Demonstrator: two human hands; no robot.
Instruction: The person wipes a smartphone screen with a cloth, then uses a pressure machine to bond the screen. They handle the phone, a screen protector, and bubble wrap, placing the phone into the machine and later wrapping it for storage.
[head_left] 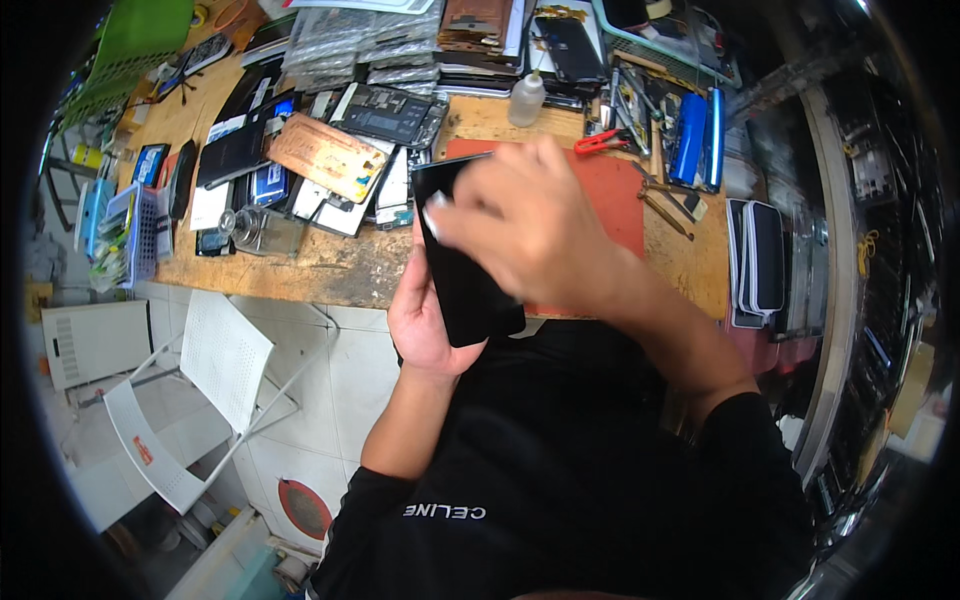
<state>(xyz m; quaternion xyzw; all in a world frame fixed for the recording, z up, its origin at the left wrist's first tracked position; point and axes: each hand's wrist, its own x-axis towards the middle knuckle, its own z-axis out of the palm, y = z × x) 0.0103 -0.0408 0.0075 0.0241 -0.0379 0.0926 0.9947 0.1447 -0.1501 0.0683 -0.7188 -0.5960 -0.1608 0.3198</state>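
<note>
A black phone-sized glass panel (pixel 462 282), glossy and dark, lies tilted in my left hand (pixel 428 325). The palm supports its lower left edge, and most of the fingers are hidden behind it. Over the panel's upper part is my right hand (pixel 535 225), smeared by motion. Its fingers are closed on a small white wad (pixel 437 208), too blurred to tell its material. The wad is at the panel's surface; I cannot tell whether it touches. Beneath both hands, a red-orange mat (pixel 612 200) covers part of the wooden workbench (pixel 350 265).
Phone parts (pixel 385 115) and a copper-coloured plate (pixel 328 157) crowd the bench's left, beside a glass jar (pixel 260 232). A dropper bottle (pixel 526 100) stands behind the mat. Red-handled pliers (pixel 603 141), tweezers and blue rolls (pixel 690 140) lie right. A white folding chair (pixel 225 360) stands left.
</note>
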